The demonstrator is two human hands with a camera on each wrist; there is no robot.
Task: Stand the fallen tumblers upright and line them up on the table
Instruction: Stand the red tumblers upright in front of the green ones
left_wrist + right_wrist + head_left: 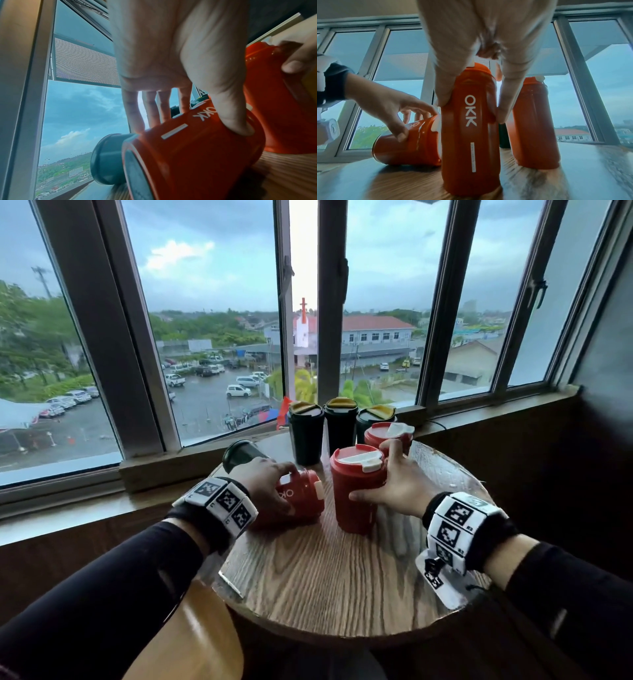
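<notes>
Gripping from above, the left hand (265, 479) curls its thumb and fingers around a red plastic tumbler lying on its side (301, 501) on the round wood-grain table (329, 583); the left wrist view shows the thumb pressed on the near wall beside the white "OKK" lettering and the fingers reaching over the far side. This fallen red tumbler points its white-edged lid toward the middle of the table. Just behind it lies a dark green tumbler on its side (241, 453), its base turned toward the window sill (191, 460).

The right hand (399, 484) holds an upright red tumbler with a red and white lid (356, 491) near the table's centre, thumb on the near left of the body and fingers wrapped round the right side up near the lid. In the right wrist view its base sits on the wood.

Behind it stands a second upright red tumbler (388, 434), close to the right hand's fingertips. Along the window side three upright dark green tumblers with yellow lid flaps (339, 424) stand side by side in a row.
</notes>
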